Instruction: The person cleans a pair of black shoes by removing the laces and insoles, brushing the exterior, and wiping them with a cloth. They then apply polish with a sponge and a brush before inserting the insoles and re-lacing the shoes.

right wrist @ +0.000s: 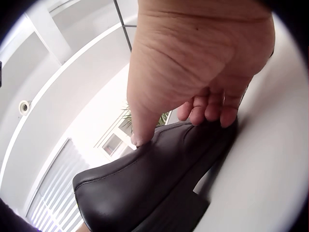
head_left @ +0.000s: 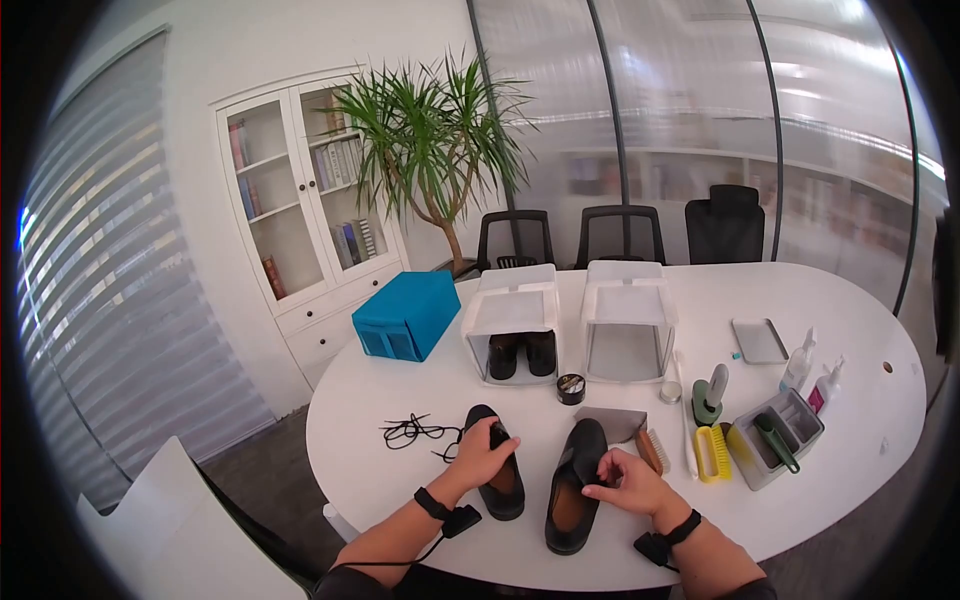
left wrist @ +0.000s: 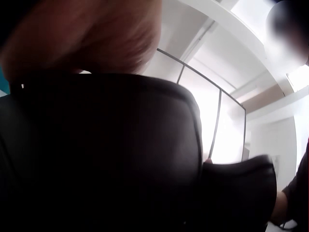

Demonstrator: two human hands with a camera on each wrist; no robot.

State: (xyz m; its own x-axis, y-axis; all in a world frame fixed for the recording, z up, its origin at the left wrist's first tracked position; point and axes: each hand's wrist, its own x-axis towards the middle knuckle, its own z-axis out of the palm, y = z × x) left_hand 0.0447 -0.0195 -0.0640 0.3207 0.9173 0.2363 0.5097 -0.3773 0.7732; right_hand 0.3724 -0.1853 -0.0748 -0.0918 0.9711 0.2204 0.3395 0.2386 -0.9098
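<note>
Two black leather shoes stand side by side on the white table, toes pointing away from me. My left hand [head_left: 480,458] grips the left shoe [head_left: 502,502] around its opening, with the thumb along the right side. That shoe's dark heel [left wrist: 106,150] fills much of the left wrist view, hiding the fingertips. The right shoe [head_left: 566,527] shows a brown insole, and its tongue stands raised. My right hand [head_left: 634,484] holds it at the right side of the opening. In the right wrist view, its thumb [right wrist: 144,126] touches the collar and curled fingers [right wrist: 212,108] rest on the upper.
Black laces [head_left: 408,431] lie left of the shoes. Behind stand a blue box [head_left: 410,312] and two white boxes, one holding black shoes [head_left: 522,354]. A polish tin [head_left: 571,389], wooden brush [head_left: 653,452], yellow brush [head_left: 713,455] and grey caddy [head_left: 775,440] sit at the right.
</note>
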